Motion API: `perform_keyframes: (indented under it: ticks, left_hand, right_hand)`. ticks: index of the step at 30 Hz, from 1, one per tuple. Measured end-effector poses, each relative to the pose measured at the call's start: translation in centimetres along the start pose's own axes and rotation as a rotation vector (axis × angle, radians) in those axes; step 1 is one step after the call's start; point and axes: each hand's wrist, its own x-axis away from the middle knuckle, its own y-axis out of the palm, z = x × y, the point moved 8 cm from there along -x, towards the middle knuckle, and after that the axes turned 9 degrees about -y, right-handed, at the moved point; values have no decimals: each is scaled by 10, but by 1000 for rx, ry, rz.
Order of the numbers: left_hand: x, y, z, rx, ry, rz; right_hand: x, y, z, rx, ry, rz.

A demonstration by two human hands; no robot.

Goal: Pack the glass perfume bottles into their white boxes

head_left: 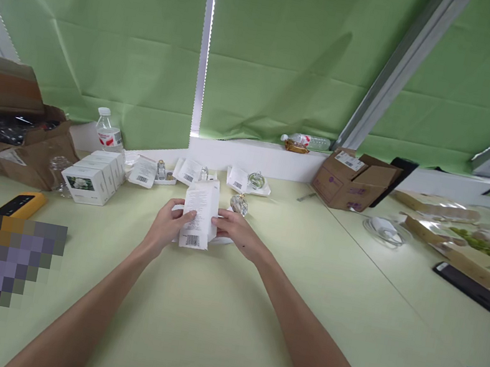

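Both of my hands hold a small white box [199,213] with a barcode label, a little above the pale green table [222,312]. My left hand [169,224] grips its left side and my right hand [236,231] grips its right side. A glass bottle [239,204] lies on the table just behind my right hand. Several white barcode-labelled packs [190,170] and small glass bottles [256,180] lie in a row further back.
A stack of white boxes [94,176] and a water bottle [109,131] stand at the left. An open cardboard box [350,180] sits back right, with a white charger [382,227] and flat trays [465,248] beyond. A yellow device [20,204] lies at the left.
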Motion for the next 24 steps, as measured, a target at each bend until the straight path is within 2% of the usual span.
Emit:
perform_keyframes:
  ticks: [5, 12, 14, 17, 24]
  left_hand:
    - [3, 3, 7, -14, 63, 3]
    - [13, 16, 21, -24, 97, -295]
    - [16, 16, 25, -38, 94, -338]
    - [15, 13, 25, -51, 89, -318]
    - [5, 3, 14, -85, 49, -167]
  right_hand:
    - [-2, -5, 3, 90, -16, 50]
    - [1, -13, 4, 106, 19, -30]
    - [2, -15, 2, 90, 13, -55]
    - [2, -18, -2, 74, -20, -37]
    - [1, -14, -1, 74, -7, -52]
